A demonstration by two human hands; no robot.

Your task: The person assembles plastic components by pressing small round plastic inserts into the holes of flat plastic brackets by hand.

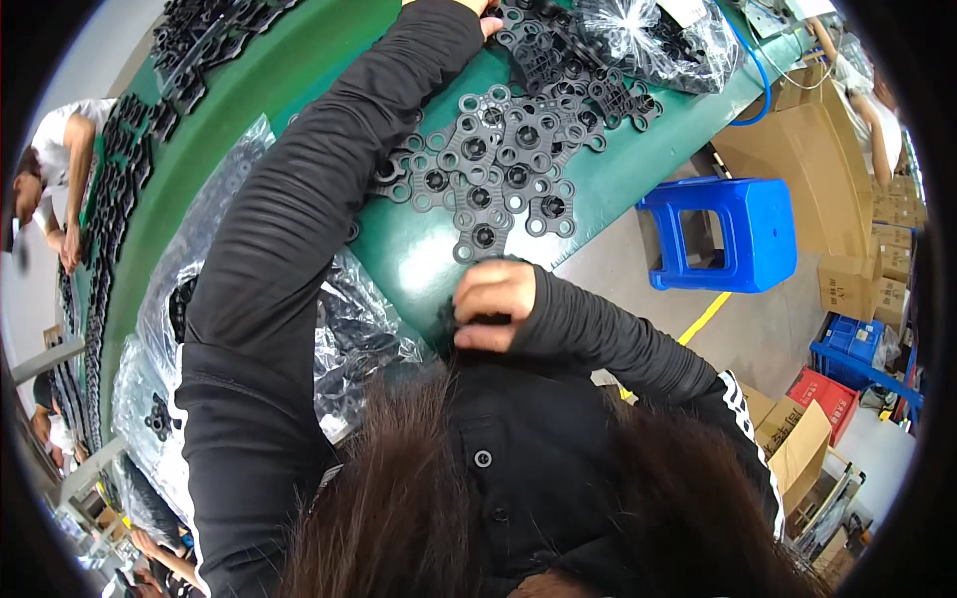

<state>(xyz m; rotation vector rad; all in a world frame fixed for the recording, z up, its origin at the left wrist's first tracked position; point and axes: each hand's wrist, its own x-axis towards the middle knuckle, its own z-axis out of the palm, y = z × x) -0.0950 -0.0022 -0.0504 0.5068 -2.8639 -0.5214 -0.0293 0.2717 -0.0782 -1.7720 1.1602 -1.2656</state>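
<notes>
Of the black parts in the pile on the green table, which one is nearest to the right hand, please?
The lowest part of the pile in the picture, just above the right hand; the pile's others lie farther from it.

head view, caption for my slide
Left hand at a heap of black parts on a green table, right hand holding a dark blurred piece.

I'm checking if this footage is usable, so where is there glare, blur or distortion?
Head view: a bright glare patch on the green table, and white glints on the clear plastic bag; head view: the dark piece by the right hand looks smeared; head view: fisheye distortion, with a black border around.
</notes>
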